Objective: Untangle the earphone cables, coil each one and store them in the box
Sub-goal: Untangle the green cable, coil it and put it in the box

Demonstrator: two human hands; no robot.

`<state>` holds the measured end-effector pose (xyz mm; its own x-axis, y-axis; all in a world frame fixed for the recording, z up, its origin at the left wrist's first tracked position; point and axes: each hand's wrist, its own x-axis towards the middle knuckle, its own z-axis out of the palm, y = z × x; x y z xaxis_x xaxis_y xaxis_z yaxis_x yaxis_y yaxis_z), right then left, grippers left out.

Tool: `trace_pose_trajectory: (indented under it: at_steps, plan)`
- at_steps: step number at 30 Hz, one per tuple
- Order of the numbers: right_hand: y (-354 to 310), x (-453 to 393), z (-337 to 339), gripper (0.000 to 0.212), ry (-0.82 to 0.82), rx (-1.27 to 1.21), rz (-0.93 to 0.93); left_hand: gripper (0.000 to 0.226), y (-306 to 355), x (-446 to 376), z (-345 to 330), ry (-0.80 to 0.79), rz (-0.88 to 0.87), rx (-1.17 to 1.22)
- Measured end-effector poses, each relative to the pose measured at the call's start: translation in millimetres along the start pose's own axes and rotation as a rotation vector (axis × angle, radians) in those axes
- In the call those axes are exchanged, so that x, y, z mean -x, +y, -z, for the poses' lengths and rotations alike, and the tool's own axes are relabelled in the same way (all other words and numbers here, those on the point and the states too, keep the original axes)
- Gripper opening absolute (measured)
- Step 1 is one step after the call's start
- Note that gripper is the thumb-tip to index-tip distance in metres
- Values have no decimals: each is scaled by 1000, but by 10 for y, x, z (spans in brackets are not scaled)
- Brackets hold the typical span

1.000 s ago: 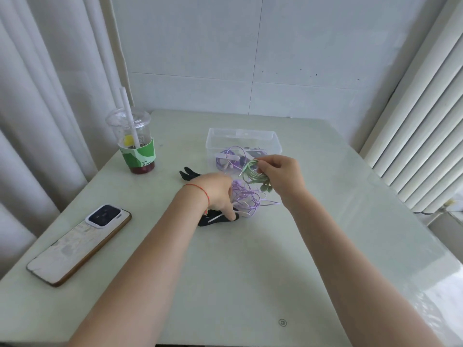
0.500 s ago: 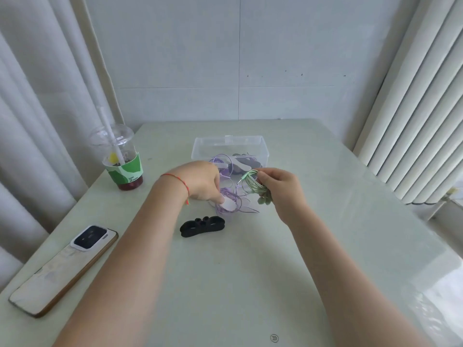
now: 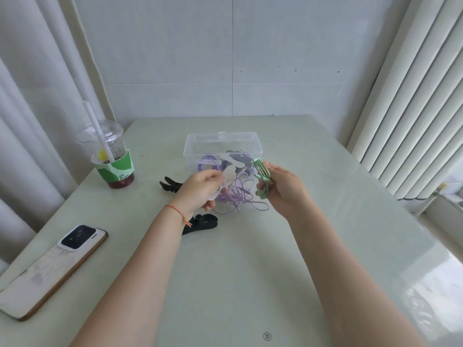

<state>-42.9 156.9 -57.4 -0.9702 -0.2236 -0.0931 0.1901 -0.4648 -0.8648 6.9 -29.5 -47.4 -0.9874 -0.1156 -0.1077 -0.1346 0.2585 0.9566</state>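
My right hand (image 3: 283, 187) grips a coiled green earphone cable (image 3: 261, 174), its earbuds hanging below my fingers. My left hand (image 3: 200, 190) pinches a pale translucent cable clip (image 3: 229, 175) raised above the table. Between the hands a loose purple earphone cable (image 3: 238, 194) lies tangled on the table, its plug pointing toward me. Behind them stands a clear plastic box (image 3: 223, 144) holding a coiled purple cable (image 3: 208, 164) and dark and pale clips.
Two black cable clips lie on the table, one (image 3: 170, 184) left of my left hand, one (image 3: 203, 222) under my left wrist. A drink cup with a straw (image 3: 110, 159) stands at the back left. A phone (image 3: 52, 269) lies near the left edge.
My left hand lifted the pale clip off the table and turned it upward. The right hand kept the green coil and rose slightly toward the box.
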Motion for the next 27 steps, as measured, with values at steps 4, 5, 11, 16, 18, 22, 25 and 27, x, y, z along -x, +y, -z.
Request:
trace_pose_trajectory:
  at_steps: [4,5,11,16,18,22,25,27]
  plan:
    - [6,12,20,16,8,69,14,19,-107,-47,-19,316,-377,-665]
    - [16,12,17,15,13,70,12,29,-135,-60,-18,337,-476,-704]
    - [31,15,-2,15,25,83,2,38,-117,-41,-32,443,-605,-444]
    - [40,28,-15,15,-10,74,-15,7,-76,4,-26,583,-411,-94]
    - [39,36,-37,14,-31,76,-18,10,-79,-14,-25,480,-222,212]
    - [69,52,-91,15,-74,84,10,9,-23,12,-56,169,-53,691]
    - [70,64,-126,17,-70,43,37,10,19,56,-64,20,2,752]
    - [55,63,-126,17,-36,12,58,10,40,91,-64,-17,8,654]
